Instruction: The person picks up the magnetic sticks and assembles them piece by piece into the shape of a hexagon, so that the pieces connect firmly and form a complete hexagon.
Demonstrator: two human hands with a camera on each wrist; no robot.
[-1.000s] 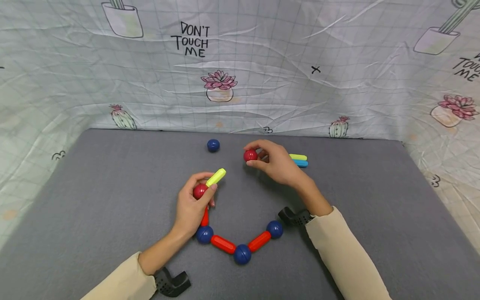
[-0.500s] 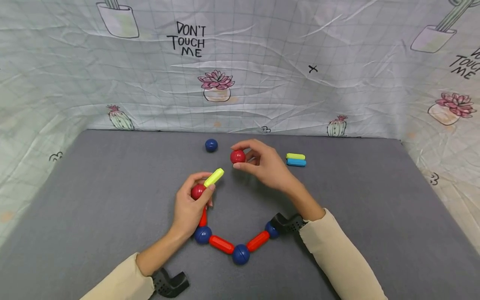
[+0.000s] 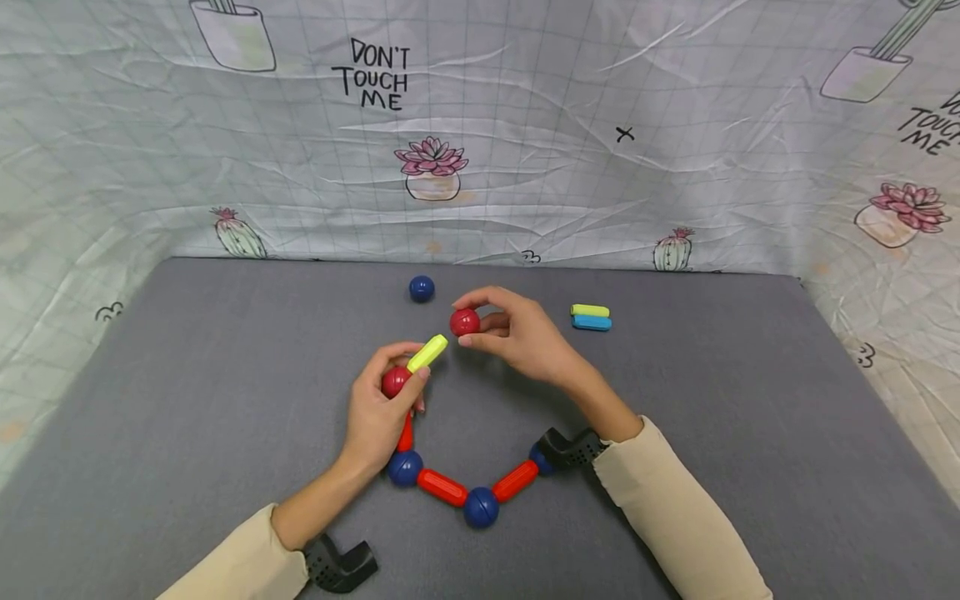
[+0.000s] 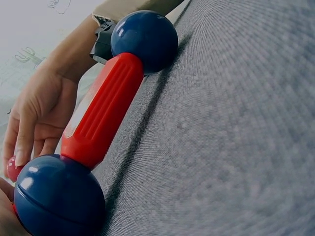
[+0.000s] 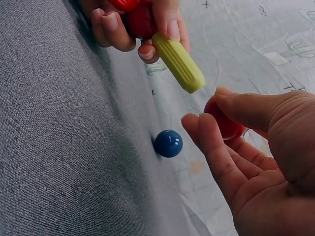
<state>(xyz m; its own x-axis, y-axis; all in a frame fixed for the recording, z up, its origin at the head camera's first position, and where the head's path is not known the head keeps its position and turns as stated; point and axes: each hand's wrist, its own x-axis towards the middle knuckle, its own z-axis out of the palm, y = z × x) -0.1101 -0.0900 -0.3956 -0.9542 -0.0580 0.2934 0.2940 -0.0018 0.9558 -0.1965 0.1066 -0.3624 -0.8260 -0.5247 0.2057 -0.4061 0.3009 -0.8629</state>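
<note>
Chain of balls and rods (image 3: 468, 487) lies near the bottom centre of the head view on the grey counter (image 3: 187, 400): three blue balls joined by red rods, with one more red rod rising from the left blue ball. At the top of that rod sits a red ball (image 3: 395, 381), pinched in the grip of the left hand (image 3: 378, 417), and a yellow rod (image 3: 427, 353) sticks out of it up and to the right with its far end free. The right hand (image 3: 517, 337) pinches a second red ball (image 3: 464, 322) between thumb and fingertips, just beside the yellow rod's free end but apart from it, as the right wrist view shows.

Judging by the layout, the lower arc is joined and the left side is built up; the held ball is not yet on the rod, and the right side is still open. Loose pieces remain: a lone blue ball (image 3: 422, 288) at upper centre, and a yellow stick (image 3: 590, 311) touching a blue stick (image 3: 592, 323) right of the right hand.
</note>
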